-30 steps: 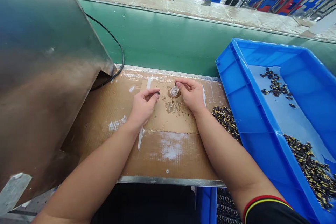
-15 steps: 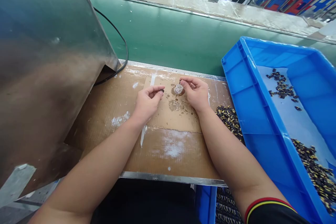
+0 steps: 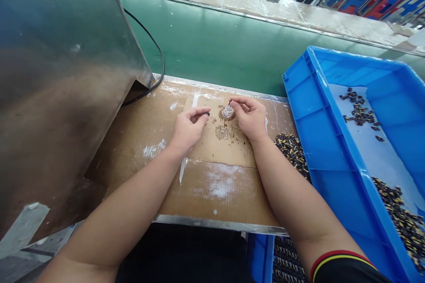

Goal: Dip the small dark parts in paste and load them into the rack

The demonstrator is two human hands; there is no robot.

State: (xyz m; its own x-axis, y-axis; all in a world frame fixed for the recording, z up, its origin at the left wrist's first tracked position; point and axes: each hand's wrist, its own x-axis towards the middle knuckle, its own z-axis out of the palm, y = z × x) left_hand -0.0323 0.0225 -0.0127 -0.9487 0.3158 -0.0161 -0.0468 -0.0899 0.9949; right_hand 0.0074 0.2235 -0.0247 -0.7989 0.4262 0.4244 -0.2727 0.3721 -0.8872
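Observation:
My left hand point(image 3: 189, 129) is closed in a pinch above the cardboard-covered worktop point(image 3: 229, 154). Between its thumb and forefinger sits a small black part point(image 3: 207, 114), mostly hidden by the fingertips. My right hand point(image 3: 250, 118) also pinches a small dark part point(image 3: 230, 102), whose kind I cannot make out. Its fingertips are at the edge of a whitish, paste-like blob point(image 3: 227, 112) ringed by a brown stain. Just below the blob is a striped, greasy-looking patch point(image 3: 222, 132) on the cardboard.
A large blue crate point(image 3: 327, 141) on the right holds black-and-yellow small parts point(image 3: 396, 205) on white sheeting. More such parts point(image 3: 292, 152) lie beside it on the worktop. A metal housing point(image 3: 66, 75) with a black cable point(image 3: 155, 44) stands left. A green panel point(image 3: 212, 44) runs behind.
The whole view has shifted slightly. Both hands keep nearly the same place and the same pinch.

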